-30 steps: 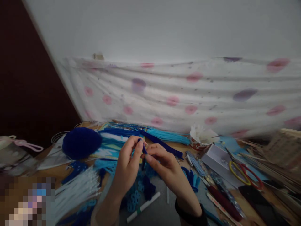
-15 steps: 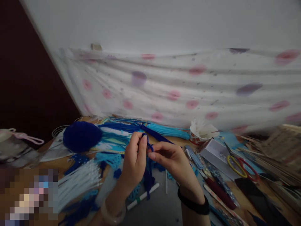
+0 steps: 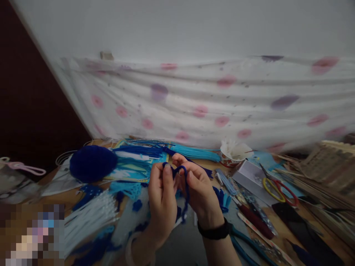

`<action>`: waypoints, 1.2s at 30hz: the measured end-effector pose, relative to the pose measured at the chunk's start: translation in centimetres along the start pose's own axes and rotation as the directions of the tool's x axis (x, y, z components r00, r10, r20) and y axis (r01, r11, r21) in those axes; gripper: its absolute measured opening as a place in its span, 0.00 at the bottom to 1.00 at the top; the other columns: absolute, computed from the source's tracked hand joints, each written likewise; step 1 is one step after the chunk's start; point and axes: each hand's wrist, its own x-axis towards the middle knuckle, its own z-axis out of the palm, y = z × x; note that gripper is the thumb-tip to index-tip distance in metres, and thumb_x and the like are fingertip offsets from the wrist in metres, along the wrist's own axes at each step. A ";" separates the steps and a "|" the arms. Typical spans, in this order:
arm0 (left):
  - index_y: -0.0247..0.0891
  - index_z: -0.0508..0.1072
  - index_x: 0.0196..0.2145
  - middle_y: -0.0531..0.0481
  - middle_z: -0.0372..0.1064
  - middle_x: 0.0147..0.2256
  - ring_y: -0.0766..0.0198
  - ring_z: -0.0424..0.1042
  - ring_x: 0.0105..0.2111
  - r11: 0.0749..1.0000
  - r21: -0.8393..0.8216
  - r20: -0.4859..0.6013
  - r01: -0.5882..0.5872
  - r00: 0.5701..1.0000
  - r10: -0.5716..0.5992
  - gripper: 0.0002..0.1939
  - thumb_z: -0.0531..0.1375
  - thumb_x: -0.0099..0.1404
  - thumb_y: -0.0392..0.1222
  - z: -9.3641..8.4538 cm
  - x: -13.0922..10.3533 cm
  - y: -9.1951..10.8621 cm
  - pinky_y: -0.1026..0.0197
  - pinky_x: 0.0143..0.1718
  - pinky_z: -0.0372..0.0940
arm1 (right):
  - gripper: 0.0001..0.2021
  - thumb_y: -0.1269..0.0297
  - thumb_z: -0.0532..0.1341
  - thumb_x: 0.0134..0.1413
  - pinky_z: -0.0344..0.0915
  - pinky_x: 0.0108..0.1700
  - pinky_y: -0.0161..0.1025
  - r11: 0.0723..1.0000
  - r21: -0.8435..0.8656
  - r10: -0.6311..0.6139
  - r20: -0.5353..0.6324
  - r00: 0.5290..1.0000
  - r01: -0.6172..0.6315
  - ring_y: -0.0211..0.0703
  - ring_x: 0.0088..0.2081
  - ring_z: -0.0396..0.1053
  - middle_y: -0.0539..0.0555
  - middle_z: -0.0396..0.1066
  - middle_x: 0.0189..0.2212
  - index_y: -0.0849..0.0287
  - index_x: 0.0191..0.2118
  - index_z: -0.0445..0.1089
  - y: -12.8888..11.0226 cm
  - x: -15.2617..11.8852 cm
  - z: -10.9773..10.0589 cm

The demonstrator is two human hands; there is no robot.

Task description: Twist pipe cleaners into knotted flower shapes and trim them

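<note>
Dark blue fuzzy cord (image 3: 186,188) runs between both hands over the middle of the table, with its end hanging down. My left hand (image 3: 163,197) is closed, pinching the cord between thumb and fingers. Close beside it, my right hand (image 3: 201,188) has its fingers curled around the cord, which loops over its index finger. The fingertips partly hide the cord. Below them lies a grey mat (image 3: 183,245). A small dark blue flower shape (image 3: 137,205) rests left of my hands.
A large blue ball (image 3: 93,163), bundles of blue cords (image 3: 194,152) and pale strands (image 3: 90,218) lie behind and left. Rightward are a cup (image 3: 233,153), an open box (image 3: 252,181), scissors (image 3: 277,190) and teal-handled pliers (image 3: 246,245).
My right hand has turned and its fingers have risen, with the cord now looped over them and hanging down. The view has shifted slightly, and the teal-handled pliers show more.
</note>
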 end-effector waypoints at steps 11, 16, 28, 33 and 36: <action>0.41 0.69 0.27 0.58 0.61 0.21 0.70 0.55 0.18 0.998 0.037 -0.012 -0.057 0.998 0.058 0.20 0.65 0.62 0.60 0.7 -0.7 -0.1 0.66 0.22 0.61 | 0.16 0.48 0.78 0.38 0.69 0.58 0.51 0.976 0.216 0.039 -0.111 0.993 -0.014 0.51 0.53 0.74 0.53 0.78 0.51 0.50 0.27 0.76 0.3 -0.1 1.0; 0.42 0.68 0.30 0.54 0.68 0.26 0.66 0.66 0.23 0.960 0.198 -0.028 -0.198 0.978 0.207 0.16 0.58 0.70 0.56 1.0 -0.7 -0.8 0.65 0.25 0.65 | 0.13 0.51 0.77 0.41 0.66 0.60 0.45 0.930 0.360 0.134 -0.137 0.982 -0.077 0.51 0.57 0.71 0.50 0.77 0.53 0.51 0.26 0.78 0.1 -0.5 1.6; 0.42 0.68 0.32 0.47 0.75 0.32 0.58 0.76 0.34 0.969 0.218 -0.012 -0.115 0.993 0.120 0.13 0.59 0.69 0.52 1.3 -0.3 -1.6 0.61 0.34 0.70 | 0.19 0.47 0.77 0.37 0.74 0.42 0.40 0.899 0.435 0.225 -0.368 0.902 -0.046 0.41 0.30 0.75 0.46 0.78 0.28 0.54 0.31 0.79 0.9 0.3 2.2; 0.39 0.73 0.34 0.47 0.78 0.34 0.59 0.77 0.37 0.994 0.105 0.134 -0.019 0.991 0.005 0.12 0.61 0.67 0.50 0.9 0.8 -1.0 0.60 0.41 0.71 | 0.20 0.49 0.80 0.29 0.72 0.38 0.35 0.911 0.413 0.189 -0.472 0.861 0.027 0.37 0.29 0.74 0.44 0.78 0.27 0.54 0.27 0.78 0.7 0.7 2.1; 0.38 0.76 0.36 0.47 0.79 0.35 0.59 0.77 0.37 0.995 0.084 0.175 0.046 0.983 -0.060 0.11 0.66 0.62 0.48 0.6 1.1 -0.8 0.60 0.44 0.70 | 0.18 0.50 0.79 0.33 0.70 0.36 0.32 0.921 0.387 0.154 -0.455 0.877 0.039 0.34 0.30 0.73 0.44 0.77 0.27 0.54 0.28 0.79 0.7 0.6 2.0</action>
